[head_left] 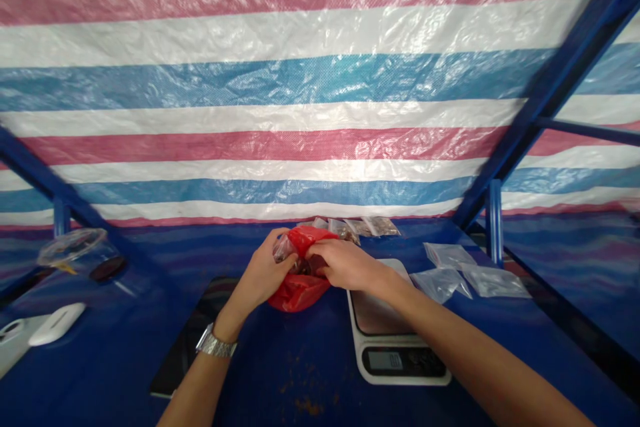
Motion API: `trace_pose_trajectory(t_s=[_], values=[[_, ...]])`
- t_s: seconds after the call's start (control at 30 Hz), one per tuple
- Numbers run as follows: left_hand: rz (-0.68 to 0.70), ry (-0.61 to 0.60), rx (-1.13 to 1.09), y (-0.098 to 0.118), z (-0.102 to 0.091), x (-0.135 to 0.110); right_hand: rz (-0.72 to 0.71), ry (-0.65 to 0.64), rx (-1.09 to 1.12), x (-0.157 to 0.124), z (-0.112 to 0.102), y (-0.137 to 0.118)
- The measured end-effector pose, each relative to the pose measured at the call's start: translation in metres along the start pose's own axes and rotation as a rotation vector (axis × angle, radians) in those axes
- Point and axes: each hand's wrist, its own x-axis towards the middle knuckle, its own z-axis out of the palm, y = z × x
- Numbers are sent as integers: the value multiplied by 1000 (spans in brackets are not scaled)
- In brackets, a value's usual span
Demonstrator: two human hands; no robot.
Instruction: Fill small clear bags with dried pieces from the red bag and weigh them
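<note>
A red plastic bag (301, 290) sits on the blue table with its mouth gaping toward me. My left hand (267, 272) is at the bag's left side, closed on a small transparent bag (283, 249) that shows between thumb and fingers. From the right, my right hand (340, 261) reaches into the red bag's mouth with its fingers curled together. Dark brown bits show between the two hands; what the right fingertips pinch is hidden. A white kitchen scale (395, 378) with a lit display lies under my right forearm.
Several filled small bags (381, 226) lie behind the red bag. Flat transparent zip bags (495, 281) rest at the right. Leftward are a black tablet-like slab (187, 347), a transparent tub (75, 253) and a white earbud case (57, 324). Blue bars (543, 103) frame a striped tarp.
</note>
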Motion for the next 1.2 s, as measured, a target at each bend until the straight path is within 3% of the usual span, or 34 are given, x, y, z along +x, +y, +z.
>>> trace_pose_trajectory(t_s=[0.2,0.43,0.7,0.9,1.0,1.07,1.2], values=[[-59,195,116,2,-3,1,-86,-29,12,-1,-3,-2],[-64,209,239,7,0,-1,-178,-25,49,3,6,-8],[-45,118,136,9,3,-5,-46,-121,463,0,-6,3],[34,-238,-80,29,-8,-13,-53,-68,619,-10,-40,11],[69,-334,-176,34,-8,-14,-61,-39,643,-15,-51,6],[91,-330,-176,33,-6,-13,-52,-19,600,-17,-56,-2],[117,-197,-70,25,2,-14,-34,50,471,-17,-60,-22]])
